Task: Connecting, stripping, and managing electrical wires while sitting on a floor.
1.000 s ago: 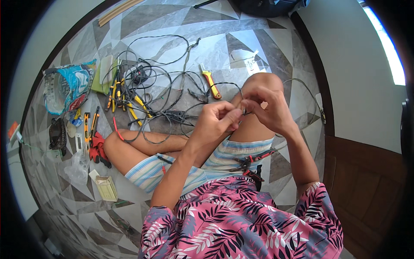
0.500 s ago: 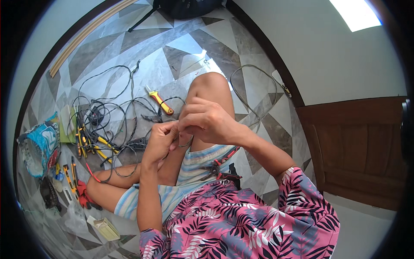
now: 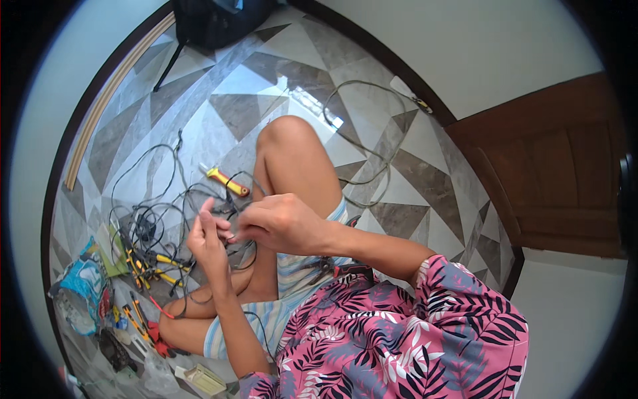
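My right hand is closed in a pinch above my bent leg, around a thin black cable that arcs into it from the pile. Close beside it, my left hand has its index finger and thumb raised and apart; its other fingertips nearly meet the right hand. The small part between the hands is blurred and mostly hidden by the right fingers. Just beyond lies a yellow-and-red handled knife-like tool. More cable lies tangled on the floor to the left.
Yellow-and-black pliers lie by the cables. Red-handled pliers rest on my lap. At left are a blue plastic bag, red gloves and a cream box. A long cable loops right, near a wooden door.
Both hands have shifted left and slightly lower in the view. The left index finger and thumb have lifted and spread from their pinch. The whole view has turned somewhat.
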A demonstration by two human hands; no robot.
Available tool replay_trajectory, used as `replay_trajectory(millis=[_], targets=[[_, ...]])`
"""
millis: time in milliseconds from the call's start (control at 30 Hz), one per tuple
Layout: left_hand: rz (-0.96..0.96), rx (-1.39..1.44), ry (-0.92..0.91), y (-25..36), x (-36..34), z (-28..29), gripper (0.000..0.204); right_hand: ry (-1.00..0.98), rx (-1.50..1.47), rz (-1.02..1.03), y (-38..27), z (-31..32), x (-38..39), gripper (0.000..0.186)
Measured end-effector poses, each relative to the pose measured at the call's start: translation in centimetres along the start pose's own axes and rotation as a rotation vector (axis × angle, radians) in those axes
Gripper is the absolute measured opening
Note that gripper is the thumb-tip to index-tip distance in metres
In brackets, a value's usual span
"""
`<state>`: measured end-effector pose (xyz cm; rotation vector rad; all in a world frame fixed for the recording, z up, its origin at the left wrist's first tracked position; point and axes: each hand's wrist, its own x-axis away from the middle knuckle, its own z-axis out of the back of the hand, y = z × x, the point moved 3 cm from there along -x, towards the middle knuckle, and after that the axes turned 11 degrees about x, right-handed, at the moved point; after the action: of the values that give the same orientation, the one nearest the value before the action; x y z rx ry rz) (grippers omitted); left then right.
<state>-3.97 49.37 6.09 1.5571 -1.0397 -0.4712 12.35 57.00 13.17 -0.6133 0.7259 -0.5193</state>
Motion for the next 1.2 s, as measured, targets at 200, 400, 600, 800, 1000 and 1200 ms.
replay_trajectory(millis=[200, 400, 600, 800, 1000, 1200], targets=[[0.154, 0.19, -0.188, 0.1, -1.5, -2.5, 0.06, -0.158, -0.094, -0.368, 2.5, 4.3, 1.8, 0.015], [0.276, 0.153, -0.605, -0.2, 0.2, -3.6, 0.055, -0.196, -0.344, -0.378, 1.0, 4.9, 0.1, 0.012], [0.26, 0.261, -0.517, 0.8, 1.3, -5.4, 0.036, -0.081, 0.039, 0.049, 0.4, 4.6, -3.3, 0.017], [-0.132, 0.099, -0.392, -0.3, 1.8, -4.0, 0.025, -0.043, 0.156, 0.155, 1.5, 4.1, -5.0, 0.017], [0.113, 0.187, -0.124, 0.3, 1.6, -3.7, 0.033, -0.178, 0.088, -0.228, 2.7, 3.7, -3.2, 0.013], [0.116, 0.571, 0.023, -1.2, -1.2, -0.5, 0.033, -0.213, 0.165, 0.013, 2.2, 3.2, -0.2, 0.014]])
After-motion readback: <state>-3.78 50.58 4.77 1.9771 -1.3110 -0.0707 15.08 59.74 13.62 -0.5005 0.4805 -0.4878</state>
